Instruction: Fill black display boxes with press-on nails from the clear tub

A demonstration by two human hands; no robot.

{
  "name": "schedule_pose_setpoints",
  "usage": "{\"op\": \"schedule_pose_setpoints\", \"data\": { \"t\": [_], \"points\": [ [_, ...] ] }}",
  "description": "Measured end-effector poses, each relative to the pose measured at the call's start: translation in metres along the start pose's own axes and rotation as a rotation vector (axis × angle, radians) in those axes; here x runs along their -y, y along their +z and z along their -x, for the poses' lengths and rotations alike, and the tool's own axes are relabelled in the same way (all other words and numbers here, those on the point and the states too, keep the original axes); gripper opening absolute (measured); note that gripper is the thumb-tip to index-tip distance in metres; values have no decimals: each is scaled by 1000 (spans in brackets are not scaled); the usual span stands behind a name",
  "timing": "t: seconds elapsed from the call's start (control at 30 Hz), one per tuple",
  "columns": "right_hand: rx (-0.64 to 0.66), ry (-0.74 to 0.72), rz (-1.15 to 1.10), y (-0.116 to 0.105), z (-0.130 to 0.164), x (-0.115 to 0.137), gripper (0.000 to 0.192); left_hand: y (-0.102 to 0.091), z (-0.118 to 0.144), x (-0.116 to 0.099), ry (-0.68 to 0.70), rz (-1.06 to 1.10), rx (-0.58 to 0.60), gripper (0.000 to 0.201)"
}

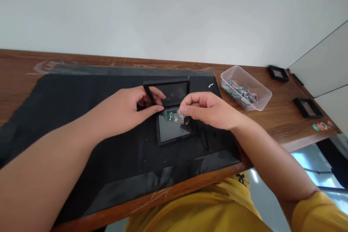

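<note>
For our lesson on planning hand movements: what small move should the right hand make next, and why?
Probably lower the small piece onto the open case's tray. The right hand pinches it just above the pieces already there, while the left hand holds the lid open.

Hinged black case [174, 123] lies open on the black mat [81, 116]; lid is held by left hand [130, 110]. A small piece [181, 116] is pinched by right hand [209, 110] over the tray. Clear tub [246, 87] sits on desk [282, 116].

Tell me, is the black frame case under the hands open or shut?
Open. The left hand holds the lid tilted up from the base, where small pieces lie.
</note>
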State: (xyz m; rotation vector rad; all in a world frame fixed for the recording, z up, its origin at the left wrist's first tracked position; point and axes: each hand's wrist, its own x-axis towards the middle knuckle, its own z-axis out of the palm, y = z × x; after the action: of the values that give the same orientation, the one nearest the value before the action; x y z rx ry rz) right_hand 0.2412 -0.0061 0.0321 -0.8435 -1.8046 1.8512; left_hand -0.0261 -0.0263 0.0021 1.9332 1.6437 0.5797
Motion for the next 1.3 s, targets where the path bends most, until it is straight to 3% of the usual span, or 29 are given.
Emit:
{"op": "schedule_pose_setpoints", "data": {
  "t": [0.27, 0.47, 1.07, 1.3],
  "points": [
    [-112, 88, 188, -7, -14, -17, 24, 2, -2, 9, 16, 12, -10, 46],
    [-73, 135, 294, -4, -16, -17, 18, 2, -3, 8, 7, 19, -11, 45],
    [-130, 134, 485, 5, -10, -11, 14, 4, -4, 10, 26, 3, -6, 42],
    [-69, 20, 553, 1, -4, -12, 18, 5, -3, 8, 20, 14, -17, 44]
  ]
}}
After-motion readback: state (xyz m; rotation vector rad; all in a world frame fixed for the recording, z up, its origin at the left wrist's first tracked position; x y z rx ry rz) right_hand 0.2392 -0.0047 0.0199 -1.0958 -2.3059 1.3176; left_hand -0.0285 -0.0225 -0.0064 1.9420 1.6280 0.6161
